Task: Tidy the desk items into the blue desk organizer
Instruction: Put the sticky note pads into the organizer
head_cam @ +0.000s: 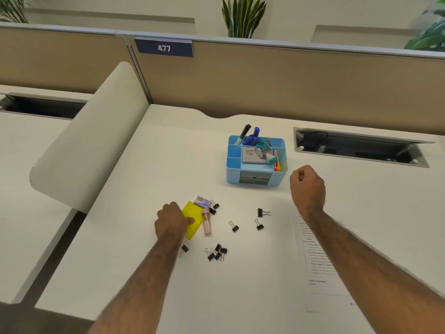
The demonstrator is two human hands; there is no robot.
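Note:
The blue desk organizer (232, 162) stands mid-desk and holds markers, a grey notepad, a correction tape and coloured flags. Nearer me, my left hand (171, 220) grips the left edge of a yellow sticky-note pad (192, 220), thumb on top. A pink tube (206, 222) lies against the pad's right side, and a small staples box (201, 201) sits at its far corner. Several black binder clips are scattered around: a cluster (216, 253) in front and singles (260, 224) to the right. My right hand (307, 186) hovers curled into a fist just right of the organizer, with nothing visible in it.
A printed sheet of paper (320, 273) lies under my right forearm. An open cable hatch (361, 148) is cut into the desk at the back right. A beige partition (289, 80) closes the far side, and a curved white divider (96, 141) stands on the left.

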